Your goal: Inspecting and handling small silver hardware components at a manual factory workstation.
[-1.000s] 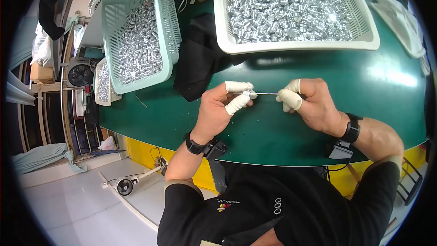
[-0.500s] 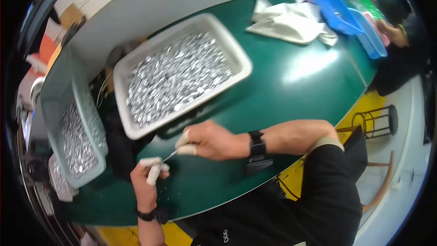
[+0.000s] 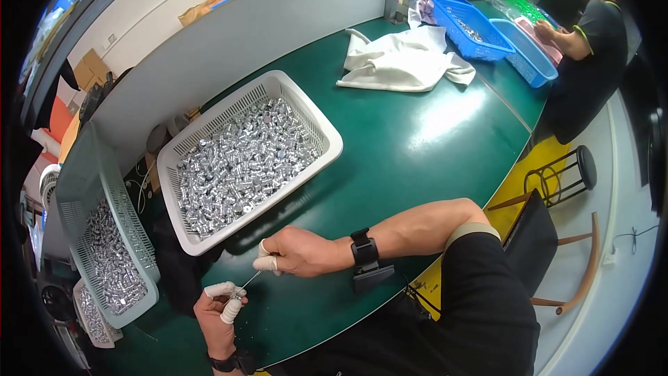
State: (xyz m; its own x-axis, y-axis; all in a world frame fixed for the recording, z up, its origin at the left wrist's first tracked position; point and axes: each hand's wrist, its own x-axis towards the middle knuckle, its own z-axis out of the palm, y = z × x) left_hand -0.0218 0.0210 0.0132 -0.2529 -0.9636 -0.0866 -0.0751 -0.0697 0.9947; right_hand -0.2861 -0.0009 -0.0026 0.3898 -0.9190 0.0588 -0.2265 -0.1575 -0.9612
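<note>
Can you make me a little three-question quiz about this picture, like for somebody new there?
1. True or false: the right hand, wearing pale finger covers, grips a thin silvery metal rod.

2. Which stands left of the white rectangular plastic basket full of small silvery metal pieces?
A) round black stool
B) pale green plastic basket
C) bright blue plastic basket

3. Fill the gap: the crumpled white cloth lies on the smooth, shiny ____ table.

Key: 1. True. 2. B. 3. Green.

Metal piece [image 3: 236,295], lower left: mostly hidden by the left hand [image 3: 220,308]
Thin rod [image 3: 251,280]: upper end covered by the right hand [image 3: 299,251]
Black cloth [image 3: 182,268]: partly covered by the white basket [image 3: 268,202]
Blue basket [image 3: 485,53], upper right: contents [image 3: 469,30] too small to be told
</note>
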